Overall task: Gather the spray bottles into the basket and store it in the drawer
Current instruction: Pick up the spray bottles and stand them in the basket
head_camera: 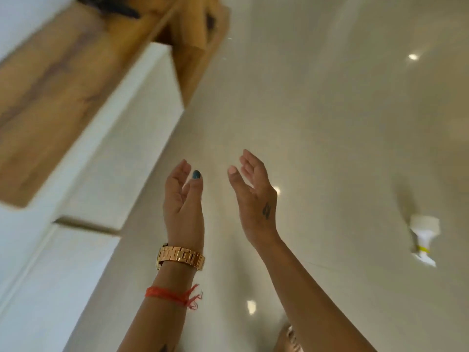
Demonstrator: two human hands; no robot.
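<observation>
My left hand [183, 199] and my right hand [255, 195] are raised side by side over the glossy floor, palms facing each other, fingers apart, nothing in either. A white spray bottle [424, 236] with a yellow band at its neck lies on the floor far to the right, blurred and well apart from both hands. At the left runs a cabinet with white drawer fronts [121, 138] and a wooden top [50, 92]. No basket is in view.
The beige tiled floor [330, 110] fills the middle and right of the view. At the cabinet's far end, a wooden panel [203, 54] juts out with dark blurred objects on top. A gold watch and a red thread sit on my left wrist.
</observation>
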